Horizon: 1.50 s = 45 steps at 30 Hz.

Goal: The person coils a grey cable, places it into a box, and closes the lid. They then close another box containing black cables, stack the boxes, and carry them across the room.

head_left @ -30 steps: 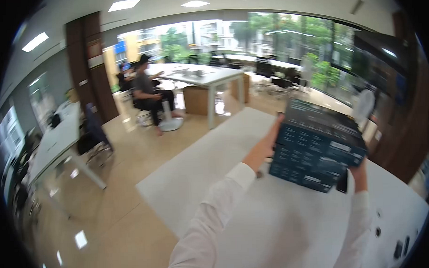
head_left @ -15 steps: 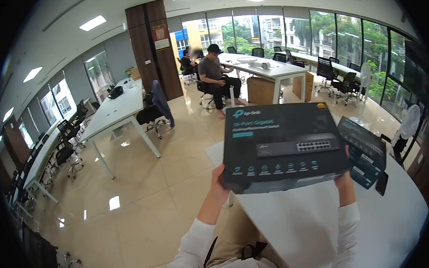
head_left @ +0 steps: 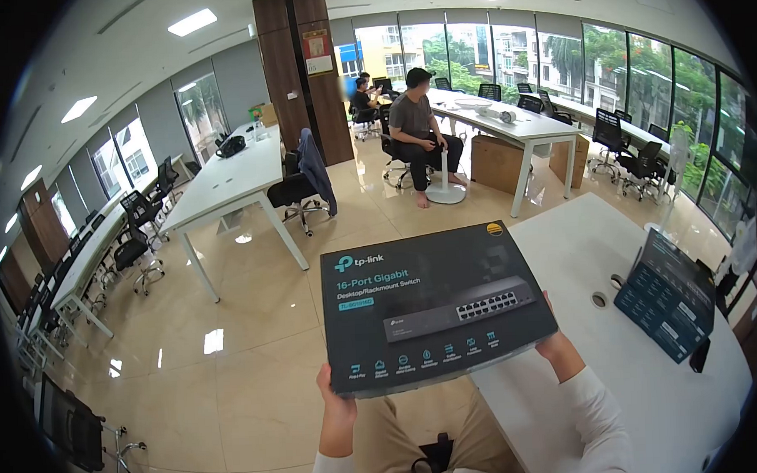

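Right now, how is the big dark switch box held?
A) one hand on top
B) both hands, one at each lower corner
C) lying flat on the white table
B: the left hand grips the box at its lower left corner and the right hand at its lower right, so the box is up off the table.

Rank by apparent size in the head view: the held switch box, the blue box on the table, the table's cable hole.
1. switch box: largest, though nearest the camera.
2. blue box: clearly smaller, but farther away, so true size is unsure.
3. cable hole: smallest by far.
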### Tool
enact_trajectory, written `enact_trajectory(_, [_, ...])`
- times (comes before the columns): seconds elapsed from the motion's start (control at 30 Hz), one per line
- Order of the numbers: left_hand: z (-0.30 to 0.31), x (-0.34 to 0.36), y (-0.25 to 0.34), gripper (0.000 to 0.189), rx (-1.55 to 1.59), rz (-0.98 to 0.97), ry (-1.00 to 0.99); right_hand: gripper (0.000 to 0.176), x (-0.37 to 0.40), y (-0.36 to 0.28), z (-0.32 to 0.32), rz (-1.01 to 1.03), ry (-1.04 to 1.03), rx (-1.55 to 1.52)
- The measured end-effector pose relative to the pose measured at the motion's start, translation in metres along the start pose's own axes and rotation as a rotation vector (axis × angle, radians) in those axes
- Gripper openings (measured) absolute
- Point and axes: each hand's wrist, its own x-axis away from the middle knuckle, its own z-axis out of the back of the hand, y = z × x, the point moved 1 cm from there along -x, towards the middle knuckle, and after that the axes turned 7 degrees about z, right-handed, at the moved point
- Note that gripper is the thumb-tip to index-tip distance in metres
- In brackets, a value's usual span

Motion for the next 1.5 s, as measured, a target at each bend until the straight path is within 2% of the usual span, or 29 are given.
enact_trajectory(0.13, [0.048,-0.027,-0.003,0.068,0.061,-0.034,-0.040,0.074,-0.042,0.027,-0.012,-0.061,-0.083,0.026])
enact_trajectory(0.23, [0.062,-0.049,0.022,0.069,0.052,-0.109,-0.026,0.076,-0.096,0.052,-0.041,-0.066,-0.228,0.052])
enact_trajectory(0.27, [0.072,-0.061,0.030,0.070,0.121,-0.116,-0.087,0.077,-0.113,0.064,-0.053,-0.070,-0.281,0.057])
enact_trajectory(0.37, [0.114,-0.087,0.045,0.074,0.209,-0.165,-0.073,0.082,-0.160,0.093,-0.086,-0.279,-0.413,-0.093])
enact_trajectory(0.47, [0.132,-0.092,0.081,0.077,0.231,-0.144,0.002,0.084,-0.178,0.117,-0.131,-0.452,-0.301,0.021])
enact_trajectory(0.5, [0.134,-0.090,0.095,0.077,0.236,-0.137,0.030,0.085,-0.182,0.128,-0.140,-0.389,-0.394,0.032])
enact_trajectory(0.53, [0.141,-0.084,0.106,0.077,0.200,-0.125,0.076,0.084,-0.181,0.141,-0.145,-0.453,-0.365,0.013])
enact_trajectory(0.57, [0.148,-0.078,0.119,0.077,0.162,-0.113,0.120,0.082,-0.181,0.134,-0.168,-0.512,-0.380,0.035])
enact_trajectory(0.6, [0.152,-0.072,0.134,0.077,0.124,-0.099,0.164,0.079,-0.180,0.135,-0.189,-0.430,-0.397,0.027])
enact_trajectory(0.7, [0.166,-0.067,0.198,0.077,0.074,-0.035,0.292,0.074,-0.182,0.110,-0.261,-0.598,-0.367,-0.111])
enact_trajectory(0.8, [0.173,-0.058,0.260,0.077,0.054,0.019,0.396,0.069,-0.183,0.085,-0.306,-0.632,-0.377,-0.035])
enact_trajectory(0.9, [0.179,-0.050,0.314,0.078,0.052,0.033,0.477,0.065,-0.194,0.070,-0.352,-0.598,-0.370,0.042])
enact_trajectory(0.93, [0.185,-0.049,0.333,0.078,0.047,0.033,0.498,0.062,-0.195,0.097,-0.350,-0.414,-0.391,0.120])
enact_trajectory(1.03, [0.209,-0.047,0.362,0.078,0.042,0.017,0.531,0.065,-0.233,0.084,-0.406,-0.592,-0.352,-0.147])
enact_trajectory(1.07, [0.215,-0.048,0.367,0.078,0.022,0.007,0.521,0.066,-0.248,0.078,-0.428,-0.559,-0.369,-0.139])
enact_trajectory(1.2, [0.199,-0.112,0.425,0.079,-0.142,-0.044,0.425,0.071,-0.296,0.074,-0.490,-0.468,-0.365,-0.112])
enact_trajectory(1.27, [0.196,-0.136,0.431,0.079,-0.109,-0.021,0.472,0.070,-0.314,0.082,-0.501,-0.462,-0.332,-0.149])
enact_trajectory(1.37, [0.228,-0.180,0.434,0.077,-0.060,0.030,0.490,0.070,-0.344,0.096,-0.533,-0.387,-0.335,-0.035])
enact_trajectory(1.43, [0.259,-0.219,0.448,0.076,-0.053,0.124,0.528,0.066,-0.381,0.134,-0.554,-0.396,-0.339,-0.001])
enact_trajectory(1.5, [0.267,-0.239,0.464,0.073,-0.041,0.099,0.570,0.063,-0.409,0.162,-0.570,-0.371,-0.388,0.069])
